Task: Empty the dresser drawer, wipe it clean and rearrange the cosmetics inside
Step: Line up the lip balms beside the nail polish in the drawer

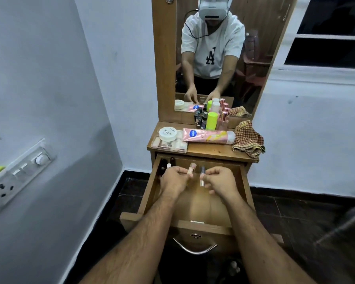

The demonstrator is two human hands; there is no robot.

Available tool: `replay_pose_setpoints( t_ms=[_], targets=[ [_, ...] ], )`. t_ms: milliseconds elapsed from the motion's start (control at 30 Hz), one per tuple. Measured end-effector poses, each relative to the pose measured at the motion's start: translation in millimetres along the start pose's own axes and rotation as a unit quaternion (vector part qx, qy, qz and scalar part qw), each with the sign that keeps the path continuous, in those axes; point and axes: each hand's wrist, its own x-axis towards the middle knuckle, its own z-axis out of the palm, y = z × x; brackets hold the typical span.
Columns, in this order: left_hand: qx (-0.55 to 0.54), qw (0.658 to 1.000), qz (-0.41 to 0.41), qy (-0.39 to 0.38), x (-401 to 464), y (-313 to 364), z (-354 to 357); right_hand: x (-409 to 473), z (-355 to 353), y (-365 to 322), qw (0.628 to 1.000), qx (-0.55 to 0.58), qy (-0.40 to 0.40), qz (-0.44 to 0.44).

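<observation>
The drawer (195,201) stands pulled out below the bench (211,149), its floor mostly bare, with only a few small dark bottles (166,163) standing in its far-left corner at about 11 o'clock. Both hands are over the drawer's far half: the left hand (173,180) pinches a small peach-capped tube (192,167) between fingers and thumb, and the right hand (219,180) pinches a slim grey-topped tube (202,175), the two held just beside each other. Most cosmetics sit on the bench: a white round jar (168,133) on a clear nail kit box (169,143) at 10 o'clock, a pink lotion tube (208,135) lying across the middle, a neon green bottle (211,120) among nail polish and pink-capped bottles against the mirror (213,48). A checked cloth (247,139) lies crumpled at 2 o'clock on the bench. Whether the tubes are going in or coming out cannot be told; with the cloth set aside and the bottles standing neatly, I judge the wiping done and the rearranging only begun, most items remaining to go back.
</observation>
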Motion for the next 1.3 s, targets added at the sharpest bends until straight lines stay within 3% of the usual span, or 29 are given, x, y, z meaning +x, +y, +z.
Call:
replay_pose_setpoints(
  t_ms=[267, 600, 833, 1033, 1300],
  targets=[
    [0.233, 0.972, -0.022, -0.004, 12.1, 3.2, 30.6, 33.8, 5.2, 24.0, 0.984, -0.154, -0.009, 0.088],
    [0.376, 0.925, 0.05, 0.012, 29.7, -3.3, 55.4, 66.7, 17.8, 53.6, 0.976, -0.187, 0.016, 0.108],
    [0.429, 0.901, 0.066, 0.003, 28.6, -0.6, 51.9, 68.4, 25.7, 56.3, 0.974, -0.196, 0.018, 0.111],
    [0.401, 0.914, 0.065, 0.006, 26.3, -3.0, 40.8, 67.6, 27.9, 52.5, 0.971, -0.213, 0.016, 0.111],
    [0.406, 0.912, 0.005, -0.05, 29.8, -25.4, 13.0, 68.7, 39.6, 31.9, 0.965, -0.231, 0.004, 0.125]
  ],
)
